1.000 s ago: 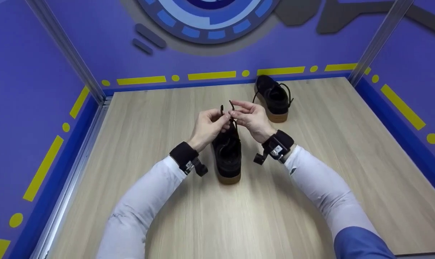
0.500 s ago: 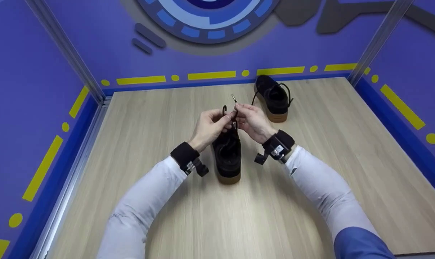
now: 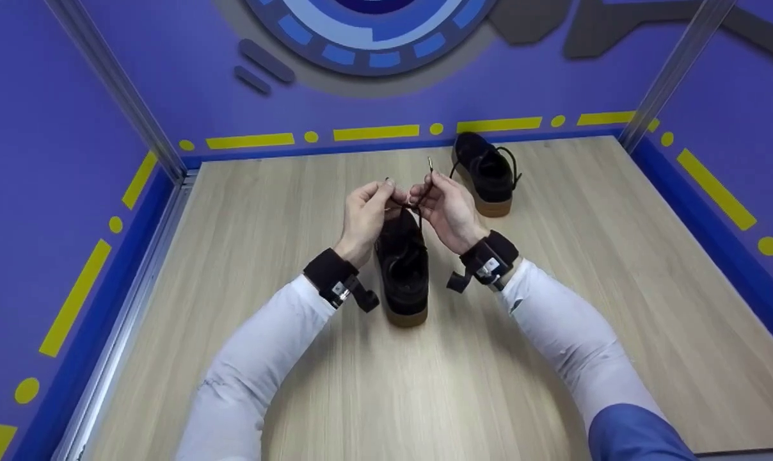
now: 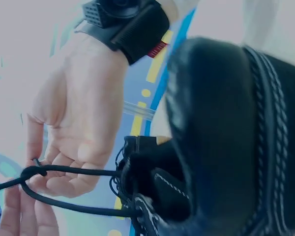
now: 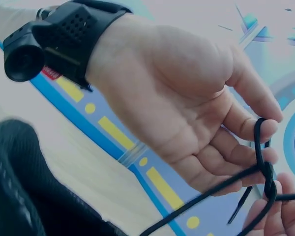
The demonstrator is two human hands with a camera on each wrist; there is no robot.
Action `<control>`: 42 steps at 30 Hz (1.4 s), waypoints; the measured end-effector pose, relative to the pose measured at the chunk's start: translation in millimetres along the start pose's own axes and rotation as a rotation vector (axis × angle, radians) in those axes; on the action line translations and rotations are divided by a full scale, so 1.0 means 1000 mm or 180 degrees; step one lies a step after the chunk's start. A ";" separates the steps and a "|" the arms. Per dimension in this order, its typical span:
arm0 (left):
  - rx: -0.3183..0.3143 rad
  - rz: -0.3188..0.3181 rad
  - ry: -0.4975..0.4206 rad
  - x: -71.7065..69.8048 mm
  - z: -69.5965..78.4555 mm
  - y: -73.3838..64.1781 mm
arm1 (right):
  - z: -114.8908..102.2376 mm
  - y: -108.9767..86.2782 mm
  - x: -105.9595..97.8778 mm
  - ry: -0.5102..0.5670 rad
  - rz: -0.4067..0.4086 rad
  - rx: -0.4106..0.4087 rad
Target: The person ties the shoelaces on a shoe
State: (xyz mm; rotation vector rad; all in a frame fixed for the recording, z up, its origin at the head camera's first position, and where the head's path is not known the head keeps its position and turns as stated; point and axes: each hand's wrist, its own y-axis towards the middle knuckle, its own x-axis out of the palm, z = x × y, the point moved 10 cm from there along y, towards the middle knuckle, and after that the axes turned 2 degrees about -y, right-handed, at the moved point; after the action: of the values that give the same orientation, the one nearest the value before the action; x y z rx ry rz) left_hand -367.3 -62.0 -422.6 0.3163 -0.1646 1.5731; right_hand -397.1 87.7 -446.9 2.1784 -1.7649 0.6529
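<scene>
A black shoe (image 3: 407, 291) with a brown sole stands on the table, toe pointing away from me. Above its front, my left hand (image 3: 363, 214) pinches a dark shoelace (image 5: 265, 130) between thumb and index finger, clearly visible in the right wrist view. Beside it, my right hand (image 3: 452, 208) holds the other lace end, whose metallic tip (image 3: 430, 162) sticks up past the fingers. Between the hands the strands cross and twist round each other (image 4: 33, 171). In the right wrist view, fingertips of my right hand (image 5: 278, 211) touch the lace close to the crossing.
A second black shoe (image 3: 489, 173), its laces hanging loose, stands at the back right near the wall. The wooden table (image 3: 246, 256) is bordered by purple panels (image 3: 188, 83) at the back and both sides. Each wrist wears a black camera strap (image 3: 330, 275).
My left hand has lifted and moved slightly left, its thumb now higher. The right hand's lace end has swung up and right, and the strands between the hands have spread apart.
</scene>
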 end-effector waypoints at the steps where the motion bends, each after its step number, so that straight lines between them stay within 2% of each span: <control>1: -0.0015 0.0025 -0.0106 -0.001 0.000 0.000 | -0.001 0.000 -0.001 0.0070 0.0038 -0.0003; 6: -0.0033 0.0049 -0.0600 -0.001 0.004 0.000 | -0.006 0.000 -0.001 0.0347 0.0123 -0.0040; 9: -0.0040 -0.0025 -0.0833 0.002 0.005 0.000 | -0.009 -0.001 0.002 0.0383 0.0091 -0.0057; 14: -0.0042 -0.0107 -0.1059 0.006 0.005 0.001 | -0.011 -0.003 0.006 0.0345 0.0055 -0.0095; 22: -0.0103 -0.0036 -0.1124 0.004 -0.001 0.001 | -0.015 -0.002 0.005 0.0284 0.0085 -0.0161; 34: -0.0137 -0.0141 -0.1219 0.008 -0.005 0.001 | -0.018 -0.005 0.008 0.0226 -0.0050 -0.0187; 42: -0.0143 -0.0184 -0.1185 0.007 -0.007 0.002 | -0.019 -0.006 0.005 0.0255 -0.0013 -0.0208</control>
State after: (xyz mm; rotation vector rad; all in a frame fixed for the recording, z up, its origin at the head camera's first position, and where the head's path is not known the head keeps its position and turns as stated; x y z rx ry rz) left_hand -369.6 -53.2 -427.1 0.5725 -0.4742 1.4396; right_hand -394.1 94.2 -427.3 2.0827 -1.7167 0.6627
